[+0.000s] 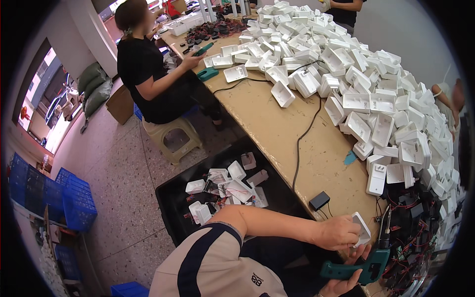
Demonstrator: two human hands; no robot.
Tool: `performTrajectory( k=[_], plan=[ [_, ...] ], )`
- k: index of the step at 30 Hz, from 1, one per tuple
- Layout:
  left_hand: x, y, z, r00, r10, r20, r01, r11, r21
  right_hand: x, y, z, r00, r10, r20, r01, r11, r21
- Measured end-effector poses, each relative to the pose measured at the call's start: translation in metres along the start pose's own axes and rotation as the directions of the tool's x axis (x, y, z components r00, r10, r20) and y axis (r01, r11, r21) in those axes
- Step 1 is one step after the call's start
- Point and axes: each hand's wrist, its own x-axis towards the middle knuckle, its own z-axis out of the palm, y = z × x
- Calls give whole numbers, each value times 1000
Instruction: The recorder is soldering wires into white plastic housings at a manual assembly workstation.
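Left hand [341, 231] is pinching a white housing [361, 228] at the near table [277, 123] edge, grip closed around it; housing is tilting, open face pointing up and right, long axis running roughly near-left to far-right. Right hand [346, 282] is wrapping a green screwdriver [358, 269] just below, grip closed on the handle; long axis is lying nearly level, left to right, tip end hidden by the wiring on the right. A heap of white housings [366, 74] is covering the far table. A black adapter [319, 200] is sitting near the edge. A black tray [173, 203] with more parts is sitting on the floor at left; blue crates [74, 198] are stacking beyond. Another person [148, 69] is sitting on a stool [173, 136].
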Motion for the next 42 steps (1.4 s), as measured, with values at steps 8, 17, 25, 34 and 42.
performTrajectory(
  k=[8,17,25,34,42],
  plan=[
    [5,-4,-14,997,74,-20,-73,995,64,5,14,-18,996,-2,93,-4,998,69],
    [6,-18,-27,975,214,62,-215,976,20,6,16,-16,989,22,147,-41,990,134],
    [0,-3,-1,988,150,-45,-147,987,60,-5,15,-19,990,10,144,-33,987,159],
    [-1,-8,-14,996,-60,-61,77,945,319,13,16,18,998,62,2,-61,975,215],
    [6,-3,-2,991,-104,-87,117,981,155,-4,-3,9,997,59,-45,-55,995,87]
  ],
)
